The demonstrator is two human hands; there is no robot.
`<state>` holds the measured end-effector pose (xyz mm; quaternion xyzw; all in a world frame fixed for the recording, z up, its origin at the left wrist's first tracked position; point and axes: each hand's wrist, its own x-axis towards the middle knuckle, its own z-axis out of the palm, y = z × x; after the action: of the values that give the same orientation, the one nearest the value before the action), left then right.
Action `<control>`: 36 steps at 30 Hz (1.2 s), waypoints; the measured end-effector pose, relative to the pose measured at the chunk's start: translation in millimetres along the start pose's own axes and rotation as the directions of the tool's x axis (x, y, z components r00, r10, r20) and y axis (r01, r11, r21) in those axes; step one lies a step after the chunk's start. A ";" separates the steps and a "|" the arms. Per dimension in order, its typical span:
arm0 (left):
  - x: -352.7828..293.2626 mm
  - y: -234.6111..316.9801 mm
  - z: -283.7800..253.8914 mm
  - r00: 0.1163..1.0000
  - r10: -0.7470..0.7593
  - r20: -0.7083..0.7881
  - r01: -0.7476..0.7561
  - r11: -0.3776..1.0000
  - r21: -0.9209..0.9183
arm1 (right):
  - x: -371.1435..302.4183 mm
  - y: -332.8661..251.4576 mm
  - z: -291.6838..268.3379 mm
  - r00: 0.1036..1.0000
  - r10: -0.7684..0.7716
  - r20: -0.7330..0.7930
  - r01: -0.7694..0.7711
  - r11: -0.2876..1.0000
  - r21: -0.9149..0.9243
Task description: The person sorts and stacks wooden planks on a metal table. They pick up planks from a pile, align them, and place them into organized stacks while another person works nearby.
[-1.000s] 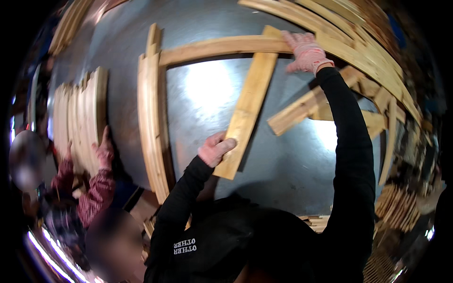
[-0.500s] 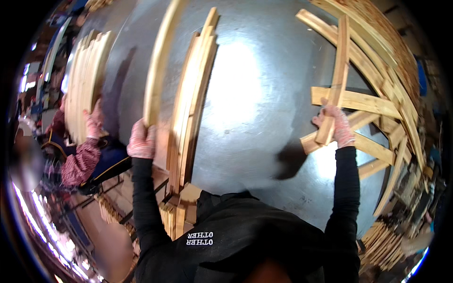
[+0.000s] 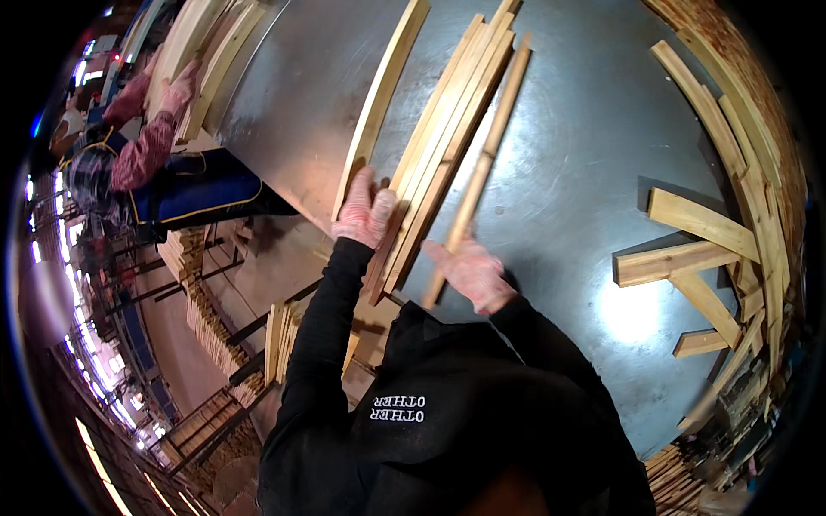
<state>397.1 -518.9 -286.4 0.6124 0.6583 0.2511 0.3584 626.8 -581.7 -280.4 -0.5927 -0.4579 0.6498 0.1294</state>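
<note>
My right hand [image 3: 473, 273], in a pinkish glove, grips a slim wooden strip [image 3: 489, 155] near its lower end. The strip slants just right of a bundle of several wooden strips [image 3: 443, 146] lying side by side on the metal table [image 3: 568, 146]. My left hand [image 3: 365, 211], gloved alike, rests at the near end of that bundle, fingers stretched out and apart against its left side. A single light wooden strip [image 3: 383, 95] lies left of the bundle, its near end beside my left hand. Part of the right hand's fingers is hidden behind the strip.
Several loose wooden pieces [image 3: 701, 225] lie crossed at the table's right side, along a chipboard edge [image 3: 757, 103]. At far left a co-worker's gloved hands [image 3: 179, 90] hold light boards [image 3: 185, 52]. Stacked strips [image 3: 206, 318] stand below the table's left edge.
My right hand has brought a wooden strip from the right-hand pile over beside the bundle. My left hand has let go of its strip and moved against the bundle. The view has turned.
</note>
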 end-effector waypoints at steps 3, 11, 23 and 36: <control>-1.5 18.9 7.7 0.976 0.004 0.216 -0.068 0.955 0.289 | 39.7 -8.6 3.4 0.992 -0.073 0.099 0.103 0.935 -0.339; -20.9 65.0 35.9 0.982 0.141 -0.129 -0.151 0.986 -0.075 | -37.7 84.9 -328.5 0.827 -0.433 -0.358 -0.325 0.151 -0.934; -28.5 189.5 247.3 0.459 0.815 0.355 -0.862 0.505 -0.043 | -128.9 -107.0 -245.7 0.551 -0.756 -0.352 0.511 0.640 -0.574; 24.0 222.6 233.7 0.965 -0.057 0.256 0.206 0.768 -0.606 | -49.3 111.6 -268.7 0.823 -0.379 -0.424 0.018 0.763 -0.646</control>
<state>718.8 -493.1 -263.2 0.4340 0.5340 0.3598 0.6301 920.4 -559.1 -299.1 -0.7031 -0.6524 0.2555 0.1214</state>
